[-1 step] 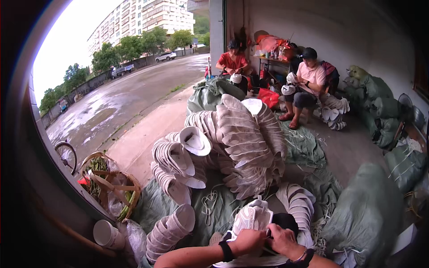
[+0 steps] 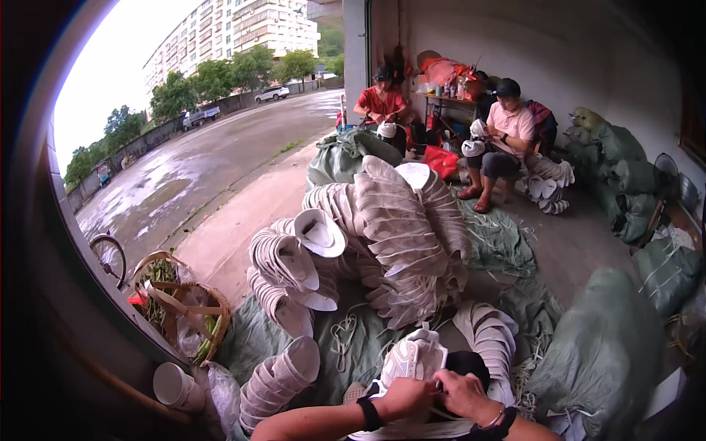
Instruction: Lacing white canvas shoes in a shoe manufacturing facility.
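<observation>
Close in front of me, at the lower middle, is a white shoe upper (image 2: 413, 360) with its toe end pointing away. My left hand (image 2: 409, 398) is closed on its near part, fingers curled. Beside it, almost touching, my right hand (image 2: 468, 397) is closed in a pinch at the shoe's edge; what sits between its fingertips is too small to make out. A dark rounded thing (image 2: 471, 364), possibly my knee, shows just beyond the right hand. To the right curves a row of nested white uppers (image 2: 489, 342).
A big heap of stacked uppers (image 2: 401, 220) rises ahead on green sheeting (image 2: 346, 360). At left stand a shorter stack (image 2: 283, 386), a white bucket (image 2: 176, 386) and a wicker basket (image 2: 213, 312). A bulging green sack (image 2: 603, 353) lies right. Two seated people handle white pieces farther back.
</observation>
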A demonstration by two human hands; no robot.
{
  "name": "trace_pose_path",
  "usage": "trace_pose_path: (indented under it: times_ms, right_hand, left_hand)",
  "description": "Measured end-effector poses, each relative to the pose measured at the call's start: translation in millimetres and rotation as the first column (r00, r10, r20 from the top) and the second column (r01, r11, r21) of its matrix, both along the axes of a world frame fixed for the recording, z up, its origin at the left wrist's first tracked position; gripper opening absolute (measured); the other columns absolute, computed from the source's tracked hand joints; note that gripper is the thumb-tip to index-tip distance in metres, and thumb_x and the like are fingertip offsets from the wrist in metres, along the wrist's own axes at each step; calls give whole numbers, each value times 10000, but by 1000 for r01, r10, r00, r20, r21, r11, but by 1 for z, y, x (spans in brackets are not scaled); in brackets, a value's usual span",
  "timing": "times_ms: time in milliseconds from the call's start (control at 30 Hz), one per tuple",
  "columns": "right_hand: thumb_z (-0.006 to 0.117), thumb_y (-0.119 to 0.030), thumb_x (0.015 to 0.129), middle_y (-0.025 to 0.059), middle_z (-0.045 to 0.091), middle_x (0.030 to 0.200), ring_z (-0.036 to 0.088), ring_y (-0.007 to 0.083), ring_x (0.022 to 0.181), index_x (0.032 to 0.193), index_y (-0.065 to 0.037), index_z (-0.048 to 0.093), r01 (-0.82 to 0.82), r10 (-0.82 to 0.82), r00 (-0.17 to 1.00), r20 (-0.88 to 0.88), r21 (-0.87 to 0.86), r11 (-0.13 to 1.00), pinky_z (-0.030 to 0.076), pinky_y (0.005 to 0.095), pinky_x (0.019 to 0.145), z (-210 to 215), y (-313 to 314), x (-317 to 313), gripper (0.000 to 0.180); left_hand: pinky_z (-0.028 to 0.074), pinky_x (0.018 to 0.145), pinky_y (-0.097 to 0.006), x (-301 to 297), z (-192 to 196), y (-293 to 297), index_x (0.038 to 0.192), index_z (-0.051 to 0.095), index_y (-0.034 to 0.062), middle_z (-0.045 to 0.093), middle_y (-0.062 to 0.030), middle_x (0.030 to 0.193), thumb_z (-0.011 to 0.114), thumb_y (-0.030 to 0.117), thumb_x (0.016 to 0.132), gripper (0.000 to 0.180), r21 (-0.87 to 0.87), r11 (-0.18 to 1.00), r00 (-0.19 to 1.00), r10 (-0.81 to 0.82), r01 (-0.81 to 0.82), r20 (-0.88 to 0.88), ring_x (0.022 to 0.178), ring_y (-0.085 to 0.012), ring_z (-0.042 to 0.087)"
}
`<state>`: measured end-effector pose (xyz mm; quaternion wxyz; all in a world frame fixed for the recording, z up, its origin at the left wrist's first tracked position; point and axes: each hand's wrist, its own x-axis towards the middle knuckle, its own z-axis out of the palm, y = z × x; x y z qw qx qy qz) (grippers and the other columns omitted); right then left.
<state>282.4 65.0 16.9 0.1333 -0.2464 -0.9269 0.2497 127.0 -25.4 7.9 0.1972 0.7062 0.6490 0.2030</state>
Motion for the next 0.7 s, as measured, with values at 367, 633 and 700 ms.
trace_pose_path:
  times_ms: [367,633,700]
  right_hand:
    - [663,-274,741,10,607,749,597,187,770,928,-180,642,-449,466,885,-8,250,858,384,438,835,-15,46,5,211]
    - [694,-202,728,6,546,710,557,191,692,825,-153,625,-381,473,852,-225,352,855,401,426,770,-26,42,3,129]
    - [696,-201,724,0,540,712,549,187,681,784,-151,603,-358,462,863,-205,396,845,401,424,755,-23,41,3,122]
  left_hand:
    - [521,625,-441,-16,-20,42,763,649,38,639,-187,715,617,297,773,261,-154,987,990,-73,54,-119,735,-359,647]
    - [527,628,-440,-8,29,64,747,690,48,653,-146,706,718,258,645,235,-482,855,923,-323,189,-211,725,-330,665]
    - [519,581,-447,-4,24,70,777,694,68,655,-122,692,704,265,670,225,-583,792,881,-393,179,-263,687,-324,667]
